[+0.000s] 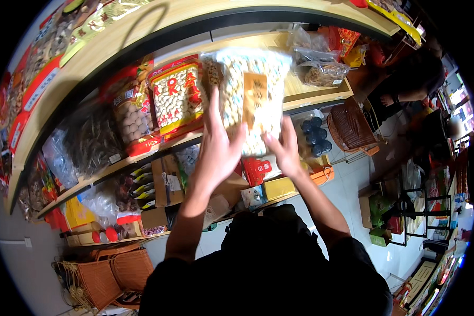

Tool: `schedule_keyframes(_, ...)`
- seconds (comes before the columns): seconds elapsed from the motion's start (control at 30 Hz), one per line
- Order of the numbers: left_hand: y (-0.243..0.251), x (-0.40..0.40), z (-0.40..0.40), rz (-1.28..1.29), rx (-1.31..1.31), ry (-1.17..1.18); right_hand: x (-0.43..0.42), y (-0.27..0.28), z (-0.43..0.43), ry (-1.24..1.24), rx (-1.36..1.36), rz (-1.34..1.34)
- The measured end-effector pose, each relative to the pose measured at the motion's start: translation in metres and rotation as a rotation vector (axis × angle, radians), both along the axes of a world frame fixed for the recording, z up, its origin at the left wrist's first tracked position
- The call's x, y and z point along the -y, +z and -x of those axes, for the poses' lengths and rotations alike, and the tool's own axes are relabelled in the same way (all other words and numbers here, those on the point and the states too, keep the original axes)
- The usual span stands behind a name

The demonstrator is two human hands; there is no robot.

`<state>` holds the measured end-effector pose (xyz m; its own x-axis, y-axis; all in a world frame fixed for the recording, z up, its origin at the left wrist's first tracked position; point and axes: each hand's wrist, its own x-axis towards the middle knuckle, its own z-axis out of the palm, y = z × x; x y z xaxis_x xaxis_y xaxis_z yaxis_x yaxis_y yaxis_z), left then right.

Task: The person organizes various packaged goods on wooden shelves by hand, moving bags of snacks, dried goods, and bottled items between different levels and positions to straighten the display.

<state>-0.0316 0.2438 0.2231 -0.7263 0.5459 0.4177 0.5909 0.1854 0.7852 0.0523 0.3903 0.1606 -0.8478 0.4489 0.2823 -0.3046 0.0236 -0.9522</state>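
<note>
Between my two hands is a clear bag of pale nuts or seeds with a brown label, held upright over the wooden shelf. My left hand grips its left side, thumb across the front. My right hand holds its lower right edge, fingertips on the front. Just left of the bag, a red and yellow pack of white beans or nuts leans on the shelf. Beside that stands a pack of round brown dried fruit. Farther left lies a bag of dark dried goods.
More clear bags of dried goods lie at the shelf's right end. Lower shelves hold a cardboard box, a red and white packet and dark round items. Wicker baskets stand lower left, another at right. A person is at upper right.
</note>
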Motion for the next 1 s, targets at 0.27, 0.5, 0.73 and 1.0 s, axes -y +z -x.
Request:
schedule_keyframes(0.27,0.03,-0.038,0.09,0.296,-0.229,0.297,-0.045,0.046,0.109,0.056,0.119,-0.083)
schedule_keyframes(0.5,-0.016,-0.045,0.11,0.617,-0.587,0.352,-0.062,0.012,0.142,-0.043,0.349,-0.212)
schedule_keyframes(0.73,-0.008,-0.042,0.105,0.616,-0.551,0.333,-0.061,0.006,0.135,-0.09,0.354,-0.314)
schedule_keyframes(1.0,-0.049,-0.006,0.013,0.044,-0.468,0.033,-0.074,-0.096,-0.01,-0.4,0.036,-0.057)
